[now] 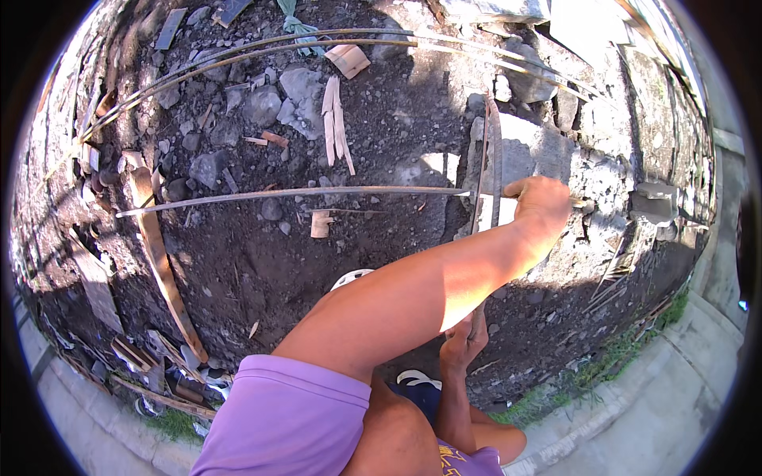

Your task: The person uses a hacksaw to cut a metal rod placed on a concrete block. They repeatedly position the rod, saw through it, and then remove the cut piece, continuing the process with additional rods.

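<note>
A long thin metal rod (pixel 317 191) lies crosswise above the dirt, its left end over a wooden strip. My left hand (pixel 541 203) is closed round the rod near its right end, pressed down by a pale concrete block (pixel 520 147). Crossing the rod just left of that hand is a hacksaw (pixel 486 159), its narrow reddish frame and blade pointing away from me. My left forearm covers the middle of the saw. Below that forearm, my right hand (pixel 463 343) grips the saw's handle end, partly hidden.
Two long thin rods (pixel 317 38) arch across the far ground. A wooden strip (pixel 159 246) lies at left. Stones (pixel 302 103), split wood (pixel 335 123) and a small wood offcut (pixel 321 224) are scattered about. A concrete edge (pixel 587 428) runs along the near right.
</note>
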### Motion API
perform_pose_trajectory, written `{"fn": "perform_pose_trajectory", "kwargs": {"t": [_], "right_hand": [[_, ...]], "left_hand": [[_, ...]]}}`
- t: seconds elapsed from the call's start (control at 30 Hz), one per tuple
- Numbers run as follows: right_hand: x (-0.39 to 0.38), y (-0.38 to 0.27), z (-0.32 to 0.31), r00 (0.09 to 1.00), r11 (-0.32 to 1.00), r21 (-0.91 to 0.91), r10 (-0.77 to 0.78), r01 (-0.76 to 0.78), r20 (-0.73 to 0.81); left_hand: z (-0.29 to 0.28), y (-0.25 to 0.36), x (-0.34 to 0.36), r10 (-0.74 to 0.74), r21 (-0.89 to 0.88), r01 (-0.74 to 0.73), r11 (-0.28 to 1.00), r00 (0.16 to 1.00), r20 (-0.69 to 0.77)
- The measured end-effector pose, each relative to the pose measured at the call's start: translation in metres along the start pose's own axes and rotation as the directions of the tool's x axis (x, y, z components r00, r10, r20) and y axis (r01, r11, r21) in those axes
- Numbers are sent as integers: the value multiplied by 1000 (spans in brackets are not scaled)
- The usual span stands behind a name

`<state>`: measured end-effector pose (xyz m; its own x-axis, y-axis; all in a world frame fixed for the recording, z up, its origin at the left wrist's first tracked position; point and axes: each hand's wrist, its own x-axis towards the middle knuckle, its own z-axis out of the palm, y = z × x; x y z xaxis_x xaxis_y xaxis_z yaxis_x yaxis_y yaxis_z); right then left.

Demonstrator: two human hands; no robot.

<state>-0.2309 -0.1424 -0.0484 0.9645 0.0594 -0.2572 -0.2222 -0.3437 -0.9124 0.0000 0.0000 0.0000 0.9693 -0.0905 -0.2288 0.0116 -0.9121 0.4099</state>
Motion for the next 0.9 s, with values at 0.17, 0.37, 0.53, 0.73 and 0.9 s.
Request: {"fn": "perform_pose_trajectory", "kwargs": {"t": [0.17,0.37,0.53,0.73,0.9], "right_hand": [[5,-2,7,999,999,11,33,-32,-18],[9,0,12,998,997,-57,-57,56,-22],[10,-6,18,1000,997,-73,-23,24,9],[21,-19,9,994,994,-99,60,-51,88],[22,-17,12,996,989,-145,40,-29,74]], "left_hand": [[6,-5,4,0,43,-1,999,999,43],[7,-6,4,-22,-100,21,995,1000,-6],[7,-10,0,6,-86,-4,996,1000,20],[13,-9,0,1,-90,-3,996,1000,-22],[16,-11,0,43,-53,-45,998,998,-47]]}}
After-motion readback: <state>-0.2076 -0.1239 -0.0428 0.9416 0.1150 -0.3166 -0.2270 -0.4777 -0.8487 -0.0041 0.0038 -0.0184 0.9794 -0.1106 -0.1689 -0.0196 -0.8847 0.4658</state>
